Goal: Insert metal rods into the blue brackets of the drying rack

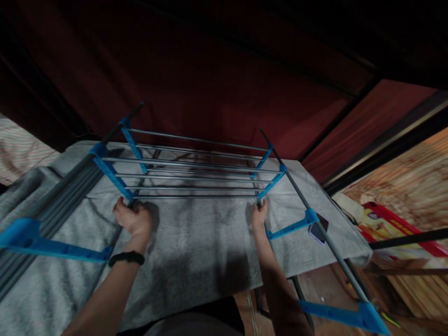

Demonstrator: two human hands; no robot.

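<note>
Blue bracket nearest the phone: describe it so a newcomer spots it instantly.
On the grey-covered table is a blue-and-grey rack. Just right of the right hand, a blue bracket runs toward the phone. It carries no cross rods, unlike the two farther brackets on that side, and shows against the cloth, unlike the nearest bracket, past the table's edge.

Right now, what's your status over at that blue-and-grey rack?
Left hand, right hand: each gripping the rack. Crossbars across its far end, none between nearer blue brackets. Nearby: grey tubes at left, phone at right.
</note>
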